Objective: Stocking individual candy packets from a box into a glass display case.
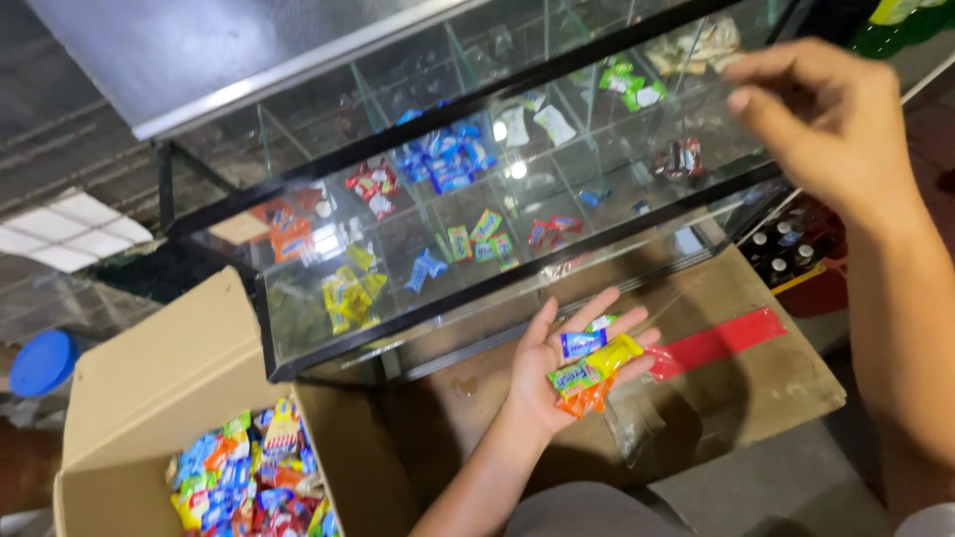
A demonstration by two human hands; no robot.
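My left hand (557,358) lies palm up below a glass display case (328,333), with several small wrapped candies (594,363) resting on the palm and fingers: blue, yellow, green and orange ones. My right hand (821,114) is raised over the case's right end, fingers loosely curled and apart, with nothing visibly in it. The case is split by glass dividers into compartments that hold sorted candies: orange (288,234), red (373,184), blue (443,154), yellow (350,293) and green (482,239).
An open cardboard box (149,388) at lower left holds a heap of mixed candies (254,477). A flattened cardboard sheet with red tape (721,343) lies under my left hand. A blue lid (42,363) is at far left, dark bottles (786,249) at right.
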